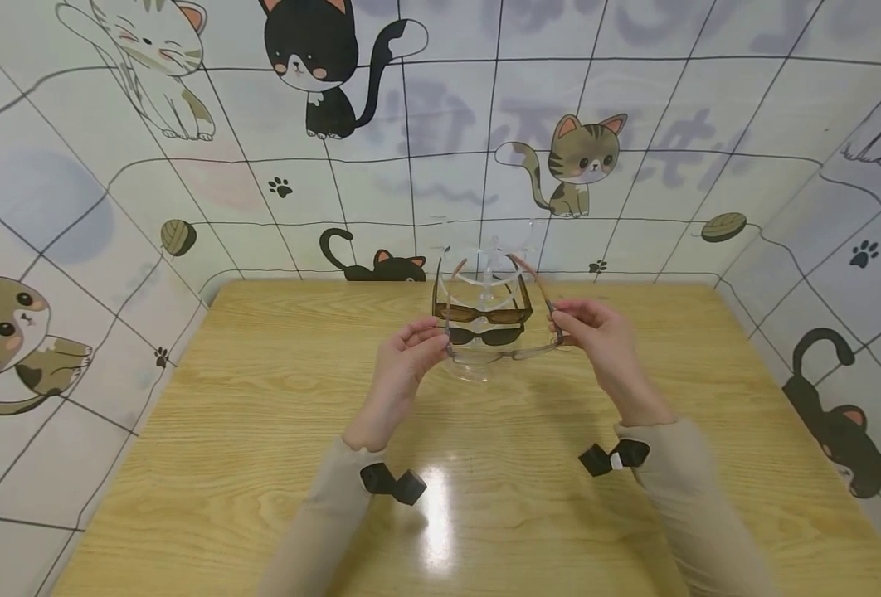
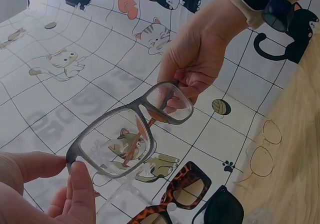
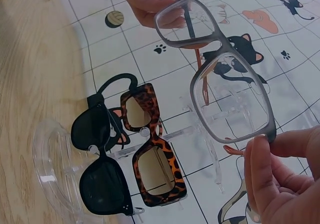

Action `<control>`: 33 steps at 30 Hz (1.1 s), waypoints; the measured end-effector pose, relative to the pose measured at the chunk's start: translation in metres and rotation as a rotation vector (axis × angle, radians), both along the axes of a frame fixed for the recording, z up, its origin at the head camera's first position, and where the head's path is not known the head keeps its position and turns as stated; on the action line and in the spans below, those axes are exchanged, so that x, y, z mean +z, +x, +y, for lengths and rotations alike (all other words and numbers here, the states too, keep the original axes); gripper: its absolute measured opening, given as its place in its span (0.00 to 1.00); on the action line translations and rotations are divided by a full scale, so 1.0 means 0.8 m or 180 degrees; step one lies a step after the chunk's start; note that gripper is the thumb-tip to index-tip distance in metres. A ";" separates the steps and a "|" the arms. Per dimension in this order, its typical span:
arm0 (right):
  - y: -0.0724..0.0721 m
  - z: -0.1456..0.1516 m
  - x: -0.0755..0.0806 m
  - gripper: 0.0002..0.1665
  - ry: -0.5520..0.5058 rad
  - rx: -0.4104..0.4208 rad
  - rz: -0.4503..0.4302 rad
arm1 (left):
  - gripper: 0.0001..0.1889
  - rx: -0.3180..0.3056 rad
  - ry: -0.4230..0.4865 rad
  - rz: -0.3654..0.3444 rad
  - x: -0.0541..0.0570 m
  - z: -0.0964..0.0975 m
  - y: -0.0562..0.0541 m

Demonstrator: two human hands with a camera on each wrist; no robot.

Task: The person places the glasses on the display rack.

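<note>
My left hand (image 1: 405,362) and right hand (image 1: 606,347) hold one pair of eyeglasses (image 3: 270,118) between them, each pinching a front corner near the hinge. Its frame is translucent grey with clear lenses, and the temples turn orange-brown toward their tips. The temples point away from me, toward a clear display stand (image 3: 46,181). Two pairs hang on that stand: tortoiseshell sunglasses (image 3: 155,139) above and black sunglasses (image 3: 104,156) with dark lenses below. In the head view the held eyeglasses overlap the stand's lower part.
The stand is on a wood-grain table (image 1: 276,431) near its back edge. Round wire-rimmed glasses (image 2: 251,161) show low beside the black sunglasses in the left wrist view. A cat-print backdrop (image 1: 455,124) with grid lines rises behind the table and along both sides.
</note>
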State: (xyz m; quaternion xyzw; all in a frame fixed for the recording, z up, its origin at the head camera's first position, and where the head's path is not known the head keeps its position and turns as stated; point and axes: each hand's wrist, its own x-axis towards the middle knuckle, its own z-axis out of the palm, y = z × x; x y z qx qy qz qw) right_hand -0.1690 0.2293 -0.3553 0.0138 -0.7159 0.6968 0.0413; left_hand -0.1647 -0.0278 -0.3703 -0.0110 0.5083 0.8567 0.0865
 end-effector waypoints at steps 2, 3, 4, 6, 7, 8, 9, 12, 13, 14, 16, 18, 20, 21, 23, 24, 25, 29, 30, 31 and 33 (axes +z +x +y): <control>-0.007 -0.004 0.001 0.13 0.0066 -0.0025 -0.0029 | 0.11 0.0068 0.0063 -0.0031 0.001 -0.001 -0.008; -0.011 -0.006 0.002 0.14 0.0092 -0.0035 -0.0053 | 0.11 0.0104 0.0100 -0.0055 0.001 -0.001 -0.012; -0.014 -0.007 0.003 0.14 0.0125 -0.0040 -0.0082 | 0.10 0.0145 0.0120 -0.0081 0.001 -0.002 -0.015; -0.021 -0.010 0.005 0.15 0.0231 -0.0048 -0.0116 | 0.10 0.0214 0.0184 -0.0127 0.002 -0.002 -0.024; -0.024 -0.011 0.006 0.15 0.0261 -0.0054 -0.0132 | 0.10 0.0235 0.0203 -0.0143 0.003 -0.002 -0.028; -0.027 -0.012 0.007 0.14 0.0273 -0.0055 -0.0152 | 0.09 0.0255 0.0222 -0.0166 0.004 -0.002 -0.032; -0.031 -0.013 0.008 0.13 0.0268 -0.0056 -0.0166 | 0.08 0.0273 0.0246 -0.0182 0.005 -0.002 -0.036; -0.043 -0.015 0.011 0.12 0.0231 -0.0064 -0.0171 | 0.07 0.0303 0.0284 -0.0185 0.010 -0.002 -0.047; -0.047 -0.016 0.012 0.12 0.0228 -0.0067 -0.0171 | 0.07 0.0303 0.0303 -0.0184 0.012 -0.002 -0.051; -0.051 -0.016 0.013 0.11 0.0225 -0.0071 -0.0168 | 0.07 0.0314 0.0324 -0.0190 0.014 -0.001 -0.055; -0.059 -0.016 0.014 0.12 0.0221 -0.0093 -0.0178 | 0.08 0.0330 0.0352 -0.0199 0.016 -0.001 -0.062; -0.066 -0.017 0.015 0.13 0.0238 -0.0127 -0.0213 | 0.07 0.0325 0.0385 -0.0220 0.018 -0.001 -0.069; -0.074 -0.018 0.016 0.14 0.0228 -0.0165 -0.0247 | 0.07 0.0308 0.0383 -0.0249 0.018 0.000 -0.075; -0.077 -0.018 0.016 0.15 0.0220 -0.0177 -0.0269 | 0.08 0.0295 0.0388 -0.0266 0.017 0.000 -0.079; -0.084 -0.018 0.016 0.15 0.0201 -0.0176 -0.0293 | 0.09 0.0275 0.0393 -0.0282 0.016 0.000 -0.084; -0.086 -0.018 0.016 0.15 0.0197 -0.0170 -0.0298 | 0.09 0.0265 0.0385 -0.0285 0.015 0.001 -0.087; -0.089 -0.018 0.017 0.15 0.0183 -0.0169 -0.0305 | 0.10 0.0259 0.0394 -0.0289 0.015 0.001 -0.090; -0.098 -0.017 0.018 0.14 0.0131 -0.0186 -0.0337 | 0.07 0.0246 0.0471 -0.0336 0.016 0.003 -0.103; -0.100 -0.017 0.018 0.14 0.0126 -0.0191 -0.0348 | 0.08 0.0250 0.0486 -0.0346 0.017 0.004 -0.106; -0.103 -0.017 0.017 0.14 0.0115 -0.0195 -0.0360 | 0.08 0.0259 0.0517 -0.0364 0.017 0.005 -0.108; -0.106 -0.016 0.017 0.14 0.0106 -0.0197 -0.0372 | 0.07 0.0268 0.0557 -0.0390 0.017 0.007 -0.113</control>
